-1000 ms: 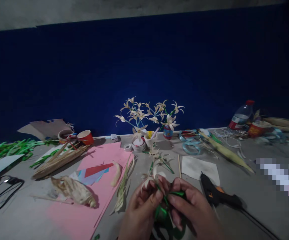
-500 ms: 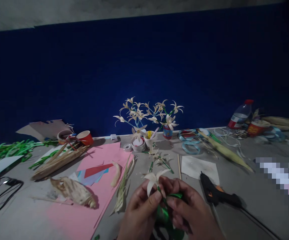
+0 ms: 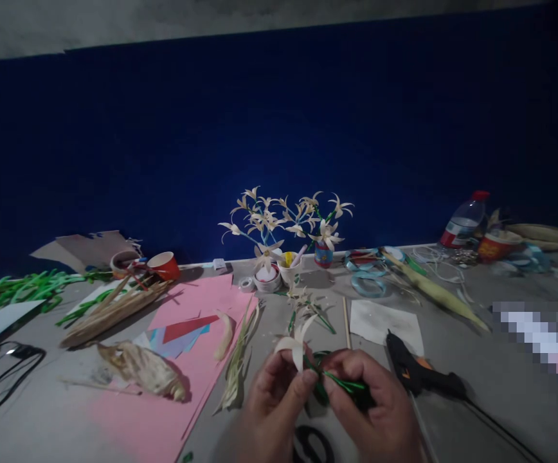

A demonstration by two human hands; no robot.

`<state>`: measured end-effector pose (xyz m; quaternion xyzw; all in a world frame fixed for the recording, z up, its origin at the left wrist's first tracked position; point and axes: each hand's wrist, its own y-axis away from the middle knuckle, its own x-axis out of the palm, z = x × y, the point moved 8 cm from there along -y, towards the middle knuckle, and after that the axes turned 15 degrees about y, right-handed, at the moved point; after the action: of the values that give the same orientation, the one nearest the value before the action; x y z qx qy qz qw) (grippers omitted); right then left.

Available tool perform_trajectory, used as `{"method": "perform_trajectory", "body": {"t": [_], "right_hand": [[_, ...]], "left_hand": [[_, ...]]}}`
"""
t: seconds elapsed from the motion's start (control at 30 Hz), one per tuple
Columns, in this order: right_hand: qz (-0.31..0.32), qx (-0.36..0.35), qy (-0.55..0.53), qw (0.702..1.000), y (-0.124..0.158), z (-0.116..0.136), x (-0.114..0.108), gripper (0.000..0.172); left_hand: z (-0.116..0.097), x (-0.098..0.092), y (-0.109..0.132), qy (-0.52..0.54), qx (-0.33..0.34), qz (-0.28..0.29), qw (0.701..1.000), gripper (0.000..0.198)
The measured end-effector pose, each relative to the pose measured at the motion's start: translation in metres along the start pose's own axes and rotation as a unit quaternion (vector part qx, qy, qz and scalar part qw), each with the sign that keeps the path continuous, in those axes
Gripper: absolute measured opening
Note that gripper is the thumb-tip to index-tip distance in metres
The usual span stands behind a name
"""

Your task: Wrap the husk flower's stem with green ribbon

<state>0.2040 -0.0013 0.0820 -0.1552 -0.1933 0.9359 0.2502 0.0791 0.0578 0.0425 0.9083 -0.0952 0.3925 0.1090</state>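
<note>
A cream-white handmade flower (image 3: 296,347) with long curved petals is pinched at its base by my left hand (image 3: 276,402), thumb on top. My right hand (image 3: 373,402) is closed on a shiny green ribbon (image 3: 344,384), which runs from the flower's stem into a bunched loop under the fingers. The two hands are close together, with the ribbon stretched between them. Below them show the black handles of what look like scissors (image 3: 324,440). Just beyond lie small pale blossoms on green stems (image 3: 308,302).
Similar flowers (image 3: 264,222) stand in small pots at the back. A black glue gun (image 3: 418,370) lies on the right by a white paper piece (image 3: 385,325). Pink paper (image 3: 163,411) and dried husks (image 3: 139,370) are at left. A plastic bottle (image 3: 465,222) stands far right.
My hands have drawn slightly apart, and the flower has tipped to the left. The ribbon has shifted right, bunched at my right hand, and the black handles beneath now show.
</note>
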Motion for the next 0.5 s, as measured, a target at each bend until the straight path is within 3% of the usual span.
{"method": "perform_trajectory", "body": {"t": [0.23,0.33,0.43,0.5], "right_hand": [[-0.005,-0.025,0.062,0.998,0.001,0.005,-0.001,0.017],[-0.018,-0.047,0.103,0.993,0.003,0.007,-0.004,0.017],[-0.035,-0.140,0.184,0.972,0.008,0.018,-0.011,0.016],[-0.034,-0.221,0.246,0.943,0.015,0.026,-0.014,0.024]], "left_hand": [[-0.014,0.014,0.002,-0.100,0.047,0.049,0.993,0.022],[-0.010,0.008,0.001,-0.070,0.033,0.025,0.997,0.026],[-0.002,-0.010,-0.001,-0.022,0.015,-0.044,0.999,0.034],[0.002,-0.017,-0.002,-0.007,0.000,-0.060,0.998,0.035]]}}
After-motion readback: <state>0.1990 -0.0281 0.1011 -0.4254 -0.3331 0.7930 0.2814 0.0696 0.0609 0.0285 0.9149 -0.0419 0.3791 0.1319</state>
